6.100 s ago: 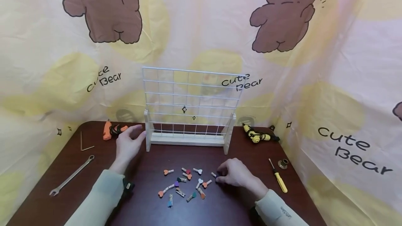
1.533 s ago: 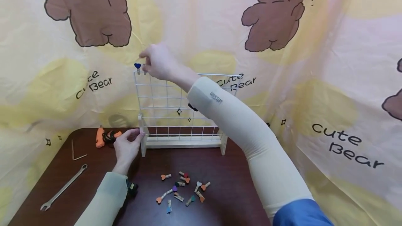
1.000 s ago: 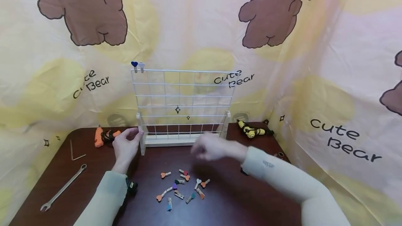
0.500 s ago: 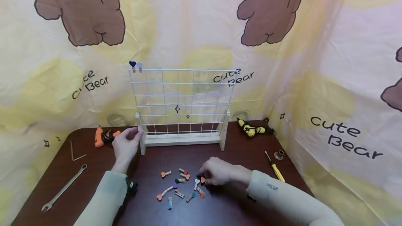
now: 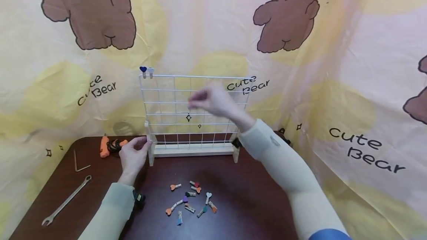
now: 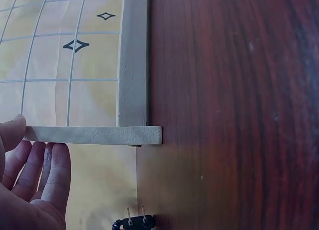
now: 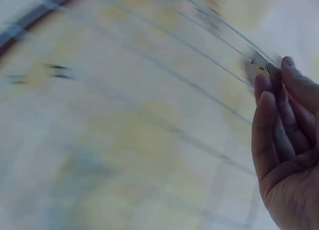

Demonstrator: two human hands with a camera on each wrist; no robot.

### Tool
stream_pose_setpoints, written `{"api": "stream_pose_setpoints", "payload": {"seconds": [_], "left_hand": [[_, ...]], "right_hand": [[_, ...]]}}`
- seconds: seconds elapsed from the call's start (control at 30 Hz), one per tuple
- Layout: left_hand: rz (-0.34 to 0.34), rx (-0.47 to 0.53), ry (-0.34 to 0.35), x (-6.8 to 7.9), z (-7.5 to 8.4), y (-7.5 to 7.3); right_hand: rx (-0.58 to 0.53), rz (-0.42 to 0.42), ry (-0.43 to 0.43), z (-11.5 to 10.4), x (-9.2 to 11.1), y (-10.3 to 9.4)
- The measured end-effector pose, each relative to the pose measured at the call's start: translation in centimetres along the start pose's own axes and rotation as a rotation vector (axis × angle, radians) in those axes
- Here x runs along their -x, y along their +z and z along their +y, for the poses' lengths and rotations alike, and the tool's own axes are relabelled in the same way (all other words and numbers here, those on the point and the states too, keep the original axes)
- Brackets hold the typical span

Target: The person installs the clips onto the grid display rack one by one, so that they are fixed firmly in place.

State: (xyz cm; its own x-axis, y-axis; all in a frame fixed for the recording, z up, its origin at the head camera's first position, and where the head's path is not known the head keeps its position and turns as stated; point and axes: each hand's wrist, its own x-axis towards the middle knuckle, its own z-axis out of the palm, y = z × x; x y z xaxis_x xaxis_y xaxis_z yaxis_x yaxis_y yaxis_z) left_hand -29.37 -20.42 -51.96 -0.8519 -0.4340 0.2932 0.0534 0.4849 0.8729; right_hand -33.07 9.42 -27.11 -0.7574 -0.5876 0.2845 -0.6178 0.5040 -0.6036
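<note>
My left hand (image 5: 134, 156) grips the left wooden post of the stand, thumb on one side and fingers on the other; the post (image 6: 94, 135) shows clearly in the left wrist view. My right hand (image 5: 213, 101) is raised before the white wire grid and blurred. Between its thumb and fingers it pinches a small wooden clothespin (image 7: 259, 66), whose heart end is hidden. A dark blue heart clothespin (image 5: 143, 69) and a white heart clothespin (image 5: 151, 71) are clipped at the grid's top left corner. Several heart clothespins, such as a teal one (image 5: 202, 211), lie scattered on the table.
The grid stands on a wooden base (image 5: 193, 153) at the back of the brown table. On the left lie a wrench (image 5: 68, 200), a hex key (image 5: 76, 162) and an orange tool with a black cord (image 5: 106, 146). A patterned cloth hangs behind.
The white heart clothespin got clipped beside the blue one. My right hand came down, picked up an orange heart clothespin from the table and has risen toward the grid. My left hand keeps its hold.
</note>
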Motion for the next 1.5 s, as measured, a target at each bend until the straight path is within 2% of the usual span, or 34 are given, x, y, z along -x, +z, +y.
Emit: {"api": "stream_pose_setpoints", "payload": {"seconds": [0.1, 0.3, 0.43, 0.57, 0.6, 0.7, 0.8, 0.87, 0.93, 1.1, 1.23, 1.37, 1.5], "left_hand": [[-0.006, -0.002, 0.011, 0.0, 0.0, 0.0], [0.009, 0.000, 0.008, 0.1, 0.1, 0.0], [0.011, 0.004, 0.007, 0.1, -0.1, 0.0], [0.010, 0.007, 0.011, 0.1, -0.1, 0.0], [0.010, 0.005, 0.010, 0.2, -0.1, 0.0], [0.007, 0.000, 0.006, 0.1, -0.1, 0.0], [0.007, -0.010, 0.016, 0.1, -0.1, 0.1], [0.010, -0.014, 0.028, 0.1, -0.1, 0.0], [0.013, -0.018, 0.035, 0.0, 0.0, 0.0], [0.011, -0.022, 0.041, 0.0, -0.1, -0.1], [0.012, -0.021, 0.034, 0.0, -0.1, -0.2], [0.014, -0.030, 0.015, -0.1, 0.0, -0.3], [0.006, -0.037, 0.019, 0.1, 0.1, -0.2]], "right_hand": [[-0.009, 0.082, -0.003, -2.9, -3.7, -1.5], [0.030, 0.090, -0.022, -6.4, -9.4, -1.7], [0.120, 0.079, -0.010, -7.0, -11.3, -1.0], [0.147, 0.095, -0.020, -6.8, -11.5, -0.3], [0.138, 0.106, -0.027, -6.8, -11.2, -0.2], [0.106, 0.168, -0.118, -6.1, -9.7, 0.2], [0.110, 0.225, -0.248, -4.8, -7.0, 0.8], [0.116, 0.214, -0.309, -3.3, -4.7, 1.6], [0.126, 0.148, -0.329, -1.4, -2.3, 2.7], [0.181, -0.167, -0.265, 4.8, 3.5, 6.9], [0.235, -0.348, -0.207, 8.9, 7.2, 11.3], [0.244, -0.422, -0.082, 11.2, 9.6, 15.2], [0.235, -0.417, 0.036, 12.3, 11.1, 17.5]]}}
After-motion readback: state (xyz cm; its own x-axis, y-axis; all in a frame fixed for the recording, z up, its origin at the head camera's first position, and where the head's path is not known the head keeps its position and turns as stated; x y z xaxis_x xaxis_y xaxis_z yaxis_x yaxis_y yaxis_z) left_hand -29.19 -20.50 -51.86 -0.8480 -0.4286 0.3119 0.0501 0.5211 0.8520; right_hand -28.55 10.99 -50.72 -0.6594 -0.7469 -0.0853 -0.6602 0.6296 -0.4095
